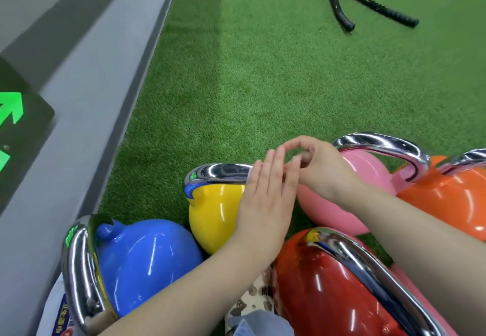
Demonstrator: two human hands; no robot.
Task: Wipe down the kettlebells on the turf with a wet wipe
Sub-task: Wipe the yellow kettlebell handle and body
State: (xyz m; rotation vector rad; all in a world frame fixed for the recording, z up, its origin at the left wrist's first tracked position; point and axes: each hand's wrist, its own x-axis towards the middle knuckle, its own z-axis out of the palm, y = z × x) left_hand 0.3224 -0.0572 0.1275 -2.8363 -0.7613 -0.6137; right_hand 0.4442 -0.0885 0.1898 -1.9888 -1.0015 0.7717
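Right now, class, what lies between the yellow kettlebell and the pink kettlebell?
In the head view, the left hand lies between the yellow kettlebell and the pink kettlebell, its straight fingers over the gap.

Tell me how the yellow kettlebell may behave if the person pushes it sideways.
The yellow kettlebell looks rounded and glossy, so a flat hand may slip on it. Wedged against the blue kettlebell, it would probably rock rather than roll freely.

A gym: green turf, battle ropes, and coloured chrome-handled kettlebells.
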